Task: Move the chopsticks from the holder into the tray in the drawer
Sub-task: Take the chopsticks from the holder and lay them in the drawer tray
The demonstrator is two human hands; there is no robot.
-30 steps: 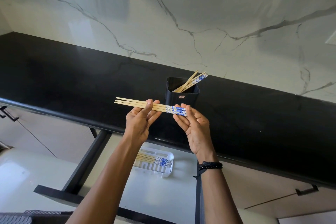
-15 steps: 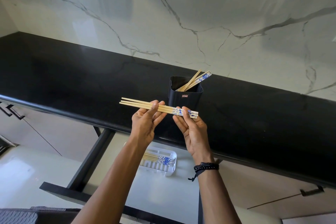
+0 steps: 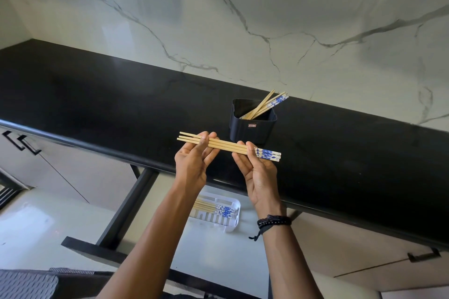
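Both hands up over the front edge of the black bench (image 3: 97, 109), palms toward the camera, forearms rising from the bottom of frame. Left hand (image 3: 194, 160): fingers curled round the bare wooden end of a small bundle of chopsticks (image 3: 228, 147), thumb laid on top, pinching it. Right hand (image 3: 257, 172): fingers under the bundle near the blue-patterned end, thumb pressed on top, also pinching. Black beaded bracelet (image 3: 273, 222) on the right wrist.

Bundle is held roughly level, tilted slightly down to the right, bare tips sticking out left of the left hand, blue-and-white ends sticking out right of the right hand. It sits in the air just in front of the black holder (image 3: 252, 126), not touching it.

Holder stands upright on the bench near the marble backsplash (image 3: 267, 19); more chopsticks (image 3: 266, 105) lean in it toward its right rear corner.

Below the hands the drawer (image 3: 136, 204) is pulled out. White tray (image 3: 233, 222) inside it, partly hidden by the left forearm, with several chopsticks (image 3: 216, 210) lying flat in it, blue ends to the right.
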